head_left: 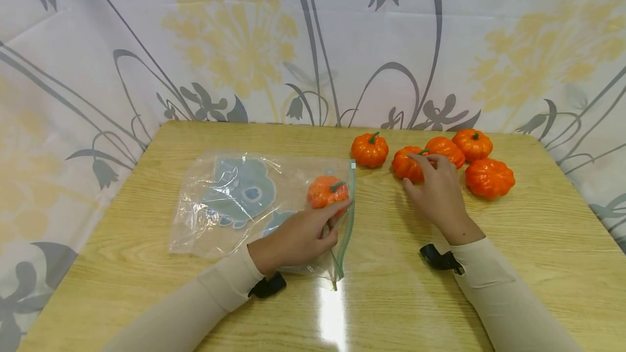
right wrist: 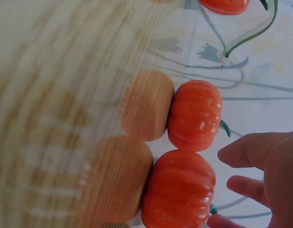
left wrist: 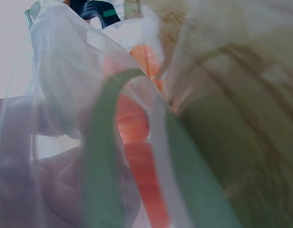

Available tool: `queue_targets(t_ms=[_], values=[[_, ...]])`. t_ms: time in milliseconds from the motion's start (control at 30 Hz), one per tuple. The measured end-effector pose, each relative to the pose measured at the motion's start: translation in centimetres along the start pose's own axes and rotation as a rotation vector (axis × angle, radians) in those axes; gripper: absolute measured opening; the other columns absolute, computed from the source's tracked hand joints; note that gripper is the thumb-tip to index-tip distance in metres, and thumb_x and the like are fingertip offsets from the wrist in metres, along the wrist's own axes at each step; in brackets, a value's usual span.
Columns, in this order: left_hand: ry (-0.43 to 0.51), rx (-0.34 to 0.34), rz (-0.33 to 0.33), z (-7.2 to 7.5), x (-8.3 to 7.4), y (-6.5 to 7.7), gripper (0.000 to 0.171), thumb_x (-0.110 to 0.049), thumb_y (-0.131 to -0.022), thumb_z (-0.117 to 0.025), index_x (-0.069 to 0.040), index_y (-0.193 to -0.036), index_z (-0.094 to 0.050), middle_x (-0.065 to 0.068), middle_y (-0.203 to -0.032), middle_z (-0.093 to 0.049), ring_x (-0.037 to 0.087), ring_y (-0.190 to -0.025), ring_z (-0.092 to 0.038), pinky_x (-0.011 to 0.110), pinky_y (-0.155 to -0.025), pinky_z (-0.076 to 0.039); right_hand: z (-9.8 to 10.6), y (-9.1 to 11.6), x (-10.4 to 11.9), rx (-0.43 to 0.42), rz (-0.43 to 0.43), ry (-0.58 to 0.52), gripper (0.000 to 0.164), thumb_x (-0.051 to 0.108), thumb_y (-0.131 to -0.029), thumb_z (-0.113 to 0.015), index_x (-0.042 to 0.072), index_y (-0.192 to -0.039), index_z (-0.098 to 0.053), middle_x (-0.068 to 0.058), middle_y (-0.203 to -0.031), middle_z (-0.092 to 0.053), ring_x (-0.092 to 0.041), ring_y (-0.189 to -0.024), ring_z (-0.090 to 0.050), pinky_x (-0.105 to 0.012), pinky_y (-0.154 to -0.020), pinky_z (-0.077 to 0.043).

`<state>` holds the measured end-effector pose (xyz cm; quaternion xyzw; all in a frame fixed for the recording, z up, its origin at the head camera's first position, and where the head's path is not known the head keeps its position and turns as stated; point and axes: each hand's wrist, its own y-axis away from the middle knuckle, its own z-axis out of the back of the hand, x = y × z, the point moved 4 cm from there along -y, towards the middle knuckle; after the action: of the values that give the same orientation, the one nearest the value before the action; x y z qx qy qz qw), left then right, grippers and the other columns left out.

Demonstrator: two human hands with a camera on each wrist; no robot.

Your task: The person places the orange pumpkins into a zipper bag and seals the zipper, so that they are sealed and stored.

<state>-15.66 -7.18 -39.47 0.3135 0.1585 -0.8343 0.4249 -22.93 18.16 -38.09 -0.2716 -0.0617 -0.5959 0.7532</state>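
Mid-frame, the left hand (head_left: 298, 238) grips a bag (head_left: 288, 183) containing 1 pumpkin (head_left: 320, 192); right of centre, the right hand (head_left: 437, 194) is unclenched, only the right wrist view showing its upper finger apart from the central pumpkin (right wrist: 194, 116).

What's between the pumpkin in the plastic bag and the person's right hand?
The head view shows the green zip edge, then bare tabletop, between the bagged pumpkin and the right hand. A loose pumpkin sits farther back, off that line.
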Motion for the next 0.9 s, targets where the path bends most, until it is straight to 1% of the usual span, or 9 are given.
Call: queue_targets(t_ms=[100, 267, 367, 467, 633, 700, 800, 900], values=[[0.003, 0.005, 0.001, -0.06, 0.03, 0.01, 0.062, -0.013, -0.095, -0.054, -0.017, -0.154, -0.038, -0.008, -0.074, -0.053, 0.001, -0.052, -0.041, 0.018, -0.047, -0.036, -0.13, -0.02, -0.35, 0.044, -0.026, 0.025, 0.053, 0.016, -0.089, -0.066, 0.003, -0.139, -0.054, -0.037, -0.135, -0.044, -0.058, -0.119, -0.041, -0.071, -0.097, -0.035], [-0.002, 0.004, -0.010, 0.05, -0.06, -0.06, 0.061, -0.013, -0.095, -0.054, -0.017, -0.154, -0.039, -0.008, -0.070, -0.050, 0.001, -0.052, -0.040, 0.018, -0.047, -0.036, -0.20, -0.17, -0.74, 0.127, -0.059, 0.071, 0.062, 0.021, -0.091, -0.065, 0.008, -0.149, -0.045, -0.037, -0.147, -0.036, -0.062, -0.124, -0.037, -0.075, -0.097, -0.033], [0.003, 0.008, 0.001, 0.04, 0.00, -0.07, 0.062, -0.013, -0.095, -0.054, -0.018, -0.155, -0.038, -0.009, -0.069, -0.050, 0.001, -0.051, -0.040, 0.018, -0.047, -0.036, -0.33, -0.21, -0.78, 0.175, -0.054, 0.096, 0.066, 0.024, -0.092, -0.063, 0.009, -0.152, -0.041, -0.036, -0.151, -0.033, -0.063, -0.124, -0.037, -0.076, -0.094, -0.037], [0.012, 0.016, 0.020, -0.01, 0.07, -0.04, 0.062, -0.014, -0.095, -0.054, -0.019, -0.155, -0.037, -0.008, -0.067, -0.048, 0.002, -0.050, -0.040, 0.018, -0.046, -0.035, -0.47, -0.16, -0.77, 0.209, -0.051, 0.093, 0.066, 0.024, -0.093, -0.063, 0.008, -0.153, -0.040, -0.035, -0.153, -0.030, -0.063, -0.124, -0.038, -0.074, -0.092, -0.040], [0.001, 0.012, 0.014, 0.06, 0.00, -0.09, 0.062, -0.014, -0.095, -0.054, -0.019, -0.155, -0.037, -0.009, -0.063, -0.046, 0.001, -0.049, -0.039, 0.018, -0.046, -0.035, -0.51, -0.17, -0.69, 0.214, -0.065, 0.056, 0.064, 0.023, -0.092, -0.063, 0.007, -0.150, -0.041, -0.033, -0.154, -0.029, -0.061, -0.125, -0.039, -0.073, -0.091, -0.041], [-0.005, 0.009, 0.009, 0.08, -0.03, -0.11, 0.062, -0.013, -0.095, -0.054, -0.019, -0.155, -0.037, -0.009, -0.063, -0.046, 0.001, -0.049, -0.039, 0.018, -0.046, -0.035, -0.56, -0.19, -0.63, 0.213, -0.063, 0.044, 0.064, 0.023, -0.092, -0.064, 0.007, -0.150, -0.041, -0.033, -0.153, -0.028, -0.061, -0.124, -0.040, -0.073, -0.092, -0.041], [-0.003, 0.012, 0.011, 0.01, 0.02, -0.11, 0.062, -0.013, -0.095, -0.054, -0.018, -0.155, -0.037, -0.008, -0.064, -0.047, 0.002, -0.049, -0.039, 0.018, -0.046, -0.035, -0.75, -0.19, -0.60, 0.214, -0.053, 0.032, 0.063, 0.022, -0.092, -0.065, 0.005, -0.148, -0.042, -0.033, -0.152, -0.029, -0.061, -0.123, -0.042, -0.073, -0.096, -0.040], [0.000, 0.012, 0.014, -0.01, 0.05, -0.10, 0.063, -0.013, -0.095, -0.054, -0.018, -0.155, -0.037, -0.008, -0.066, -0.049, 0.002, -0.050, -0.039, 0.019, -0.047, -0.035, -0.82, -0.18, -0.45, 0.200, -0.025, 0.016, 0.060, 0.019, -0.092, -0.066, 0.003, -0.145, -0.044, -0.034, -0.148, -0.031, -0.061, -0.120, -0.045, -0.072, -0.097, -0.040]])
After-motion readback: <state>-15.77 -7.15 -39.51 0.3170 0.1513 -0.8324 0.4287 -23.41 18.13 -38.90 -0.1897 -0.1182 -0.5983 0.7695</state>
